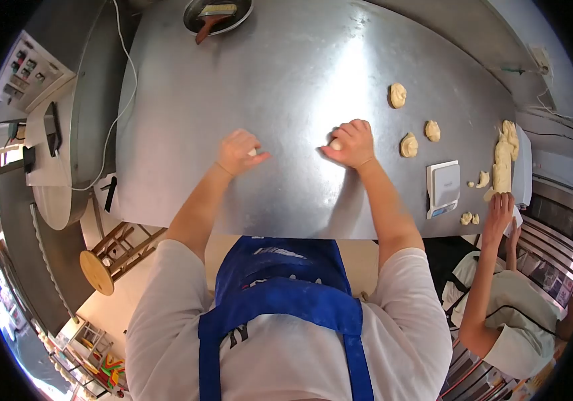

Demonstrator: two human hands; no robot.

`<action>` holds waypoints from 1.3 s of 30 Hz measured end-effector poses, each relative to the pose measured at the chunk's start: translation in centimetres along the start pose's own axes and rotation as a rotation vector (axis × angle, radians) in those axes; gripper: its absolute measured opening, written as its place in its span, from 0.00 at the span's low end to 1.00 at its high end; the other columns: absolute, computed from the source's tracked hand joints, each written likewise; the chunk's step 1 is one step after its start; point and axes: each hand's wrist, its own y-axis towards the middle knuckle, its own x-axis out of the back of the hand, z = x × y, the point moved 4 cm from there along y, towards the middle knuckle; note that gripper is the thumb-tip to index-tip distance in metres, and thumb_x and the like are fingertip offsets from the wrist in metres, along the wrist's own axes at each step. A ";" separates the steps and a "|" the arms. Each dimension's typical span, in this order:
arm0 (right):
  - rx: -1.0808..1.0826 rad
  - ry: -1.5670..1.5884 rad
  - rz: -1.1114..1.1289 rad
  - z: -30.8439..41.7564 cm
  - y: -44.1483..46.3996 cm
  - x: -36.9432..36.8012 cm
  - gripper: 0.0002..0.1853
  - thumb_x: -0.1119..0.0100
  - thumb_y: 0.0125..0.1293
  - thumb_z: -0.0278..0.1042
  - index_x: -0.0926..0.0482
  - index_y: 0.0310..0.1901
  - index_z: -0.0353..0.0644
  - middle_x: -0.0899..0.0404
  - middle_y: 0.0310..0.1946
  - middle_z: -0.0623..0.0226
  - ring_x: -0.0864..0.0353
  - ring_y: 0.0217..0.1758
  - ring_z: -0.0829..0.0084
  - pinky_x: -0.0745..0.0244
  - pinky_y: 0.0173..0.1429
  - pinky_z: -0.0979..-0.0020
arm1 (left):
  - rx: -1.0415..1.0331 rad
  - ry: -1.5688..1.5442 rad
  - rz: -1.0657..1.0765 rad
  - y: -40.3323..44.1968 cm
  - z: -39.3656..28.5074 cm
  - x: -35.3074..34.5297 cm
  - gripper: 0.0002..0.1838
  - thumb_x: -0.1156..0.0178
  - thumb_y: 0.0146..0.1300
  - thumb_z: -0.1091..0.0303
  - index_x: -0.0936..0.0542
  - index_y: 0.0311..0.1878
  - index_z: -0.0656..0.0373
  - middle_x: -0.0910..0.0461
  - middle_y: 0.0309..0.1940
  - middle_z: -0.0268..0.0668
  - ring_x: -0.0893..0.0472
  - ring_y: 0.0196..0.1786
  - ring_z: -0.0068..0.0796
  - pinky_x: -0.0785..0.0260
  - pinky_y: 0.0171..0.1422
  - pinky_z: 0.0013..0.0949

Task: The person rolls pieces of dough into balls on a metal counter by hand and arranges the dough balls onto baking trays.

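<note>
My left hand point(236, 153) is curled on the metal table, with a small pale piece of dough point(253, 152) showing between thumb and fingers. Opposite it, my right hand point(354, 143) is bent round another small dough piece point(336, 144), its thumb pointing inward. Most of both pieces is hidden under the fingers. To the right of my right hand sit three rounded dough lumps, the nearest dough lump point(409, 145) lying just past my wrist.
A bowl point(246, 15) with a wooden-handled brush point(212, 24) stands at the back left. On the right are a white scale point(444, 186), small dough scraps point(483, 179) and a long dough mass point(502, 164), which a co-worker's hand point(500, 208) touches. A wooden stool point(97, 273) stands at left.
</note>
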 end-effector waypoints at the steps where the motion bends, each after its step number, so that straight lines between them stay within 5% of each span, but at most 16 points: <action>1: 0.001 0.004 0.000 -0.1 -0.7 0.3 0.17 0.26 0.49 0.53 0.19 0.28 0.49 0.19 0.34 0.67 0.21 0.44 0.61 0.28 0.56 0.55 | 0.002 0.003 0.002 -0.7 0.3 0.5 0.20 0.18 0.41 0.55 0.23 0.25 0.50 0.18 0.33 0.32 0.19 0.41 0.44 0.29 0.43 0.40; 4: -0.227 0.128 -0.095 1.6 -3.8 2.1 0.10 0.25 0.49 0.37 0.19 0.30 0.48 0.19 0.34 0.65 0.18 0.43 0.60 0.20 0.46 0.60 | 0.117 0.060 -0.090 -3.0 -0.5 1.7 0.20 0.18 0.41 0.56 0.22 0.26 0.50 0.18 0.34 0.34 0.19 0.40 0.44 0.30 0.44 0.40; 7: -0.079 0.320 -0.118 5.1 -3.9 0.2 0.10 0.26 0.48 0.34 0.21 0.28 0.48 0.20 0.33 0.68 0.18 0.41 0.62 0.21 0.45 0.62 | 0.277 0.050 -0.105 -4.5 -3.3 1.9 0.20 0.18 0.42 0.55 0.21 0.29 0.50 0.19 0.35 0.34 0.19 0.41 0.43 0.30 0.47 0.43; 9: 0.081 0.236 -0.015 6.6 -0.6 -2.6 0.14 0.23 0.46 0.40 0.23 0.26 0.49 0.21 0.30 0.71 0.21 0.39 0.62 0.24 0.44 0.60 | -0.153 -0.054 0.082 -2.9 -6.6 -0.1 0.20 0.18 0.43 0.55 0.19 0.33 0.50 0.19 0.35 0.33 0.19 0.40 0.41 0.30 0.48 0.44; 12: 0.318 0.146 -0.001 2.1 3.8 -3.9 0.17 0.23 0.47 0.49 0.21 0.27 0.50 0.21 0.30 0.71 0.22 0.39 0.64 0.26 0.46 0.59 | -0.144 0.065 0.024 -0.1 -1.5 -1.5 0.19 0.18 0.44 0.55 0.20 0.31 0.50 0.19 0.34 0.32 0.19 0.40 0.39 0.29 0.49 0.44; 15: 0.201 0.018 0.013 -2.4 4.5 -1.3 0.21 0.24 0.47 0.55 0.15 0.37 0.51 0.19 0.34 0.71 0.22 0.40 0.64 0.26 0.48 0.60 | -0.014 0.000 0.016 0.6 1.5 -0.7 0.19 0.18 0.44 0.57 0.20 0.31 0.50 0.19 0.34 0.31 0.19 0.39 0.38 0.29 0.52 0.47; 18: 0.026 0.135 0.015 -3.1 1.4 0.1 0.22 0.22 0.47 0.44 0.16 0.44 0.48 0.17 0.40 0.67 0.17 0.45 0.60 0.19 0.46 0.60 | 0.141 0.036 -0.040 -1.5 1.1 0.8 0.17 0.19 0.45 0.57 0.19 0.31 0.48 0.19 0.35 0.30 0.17 0.41 0.38 0.24 0.50 0.45; 21: -0.056 0.396 -0.118 0.9 -1.5 -0.9 0.14 0.24 0.49 0.34 0.18 0.38 0.46 0.16 0.44 0.61 0.16 0.50 0.57 0.17 0.49 0.59 | -0.052 -0.041 -0.036 -4.1 -2.4 1.0 0.16 0.20 0.45 0.59 0.18 0.33 0.49 0.19 0.34 0.30 0.17 0.42 0.38 0.24 0.46 0.45; 24: 0.240 0.268 -0.101 4.1 4.3 -3.8 0.16 0.23 0.49 0.42 0.23 0.28 0.47 0.18 0.36 0.65 0.18 0.45 0.61 0.21 0.47 0.60 | -0.101 0.109 0.183 -0.1 -2.9 -1.8 0.15 0.20 0.48 0.57 0.18 0.33 0.47 0.18 0.36 0.30 0.18 0.43 0.37 0.25 0.46 0.40; 28: 0.281 0.120 -0.022 -2.1 8.7 -3.1 0.18 0.26 0.50 0.55 0.17 0.31 0.50 0.18 0.34 0.69 0.21 0.39 0.63 0.28 0.44 0.60 | -0.046 0.113 0.081 2.7 1.8 -0.6 0.15 0.21 0.49 0.58 0.18 0.33 0.48 0.17 0.36 0.31 0.18 0.45 0.38 0.25 0.47 0.40; 31: 0.153 0.172 0.038 -4.9 6.4 -1.4 0.18 0.24 0.51 0.45 0.17 0.42 0.48 0.18 0.40 0.64 0.19 0.43 0.59 0.22 0.45 0.59 | 0.042 0.131 0.033 1.8 2.1 0.8 0.16 0.20 0.48 0.56 0.18 0.33 0.48 0.17 0.36 0.32 0.18 0.45 0.38 0.25 0.47 0.39; 33: 0.029 0.276 -0.042 -3.7 3.0 -0.9 0.22 0.26 0.49 0.31 0.19 0.49 0.46 0.19 0.46 0.58 0.17 0.46 0.55 0.18 0.47 0.57 | 0.297 0.142 -0.155 -0.2 1.2 1.9 0.16 0.20 0.46 0.58 0.19 0.31 0.49 0.17 0.36 0.32 0.18 0.44 0.38 0.25 0.46 0.39; 36: 0.202 0.506 -0.028 0.3 3.3 -3.1 0.12 0.26 0.45 0.32 0.23 0.26 0.46 0.19 0.34 0.65 0.18 0.43 0.61 0.20 0.44 0.60 | -0.006 -0.018 -0.085 -0.8 -2.3 -0.9 0.15 0.20 0.47 0.62 0.20 0.29 0.50 0.16 0.36 0.33 0.18 0.45 0.40 0.25 0.47 0.40; 39: 0.349 0.257 -0.089 -0.1 8.6 -4.9 0.18 0.26 0.45 0.41 0.30 0.18 0.49 0.20 0.29 0.68 0.20 0.38 0.64 0.23 0.41 0.62 | 0.151 0.205 0.126 2.9 1.3 -2.7 0.15 0.20 0.47 0.66 0.21 0.28 0.51 0.16 0.34 0.32 0.17 0.46 0.41 0.24 0.48 0.40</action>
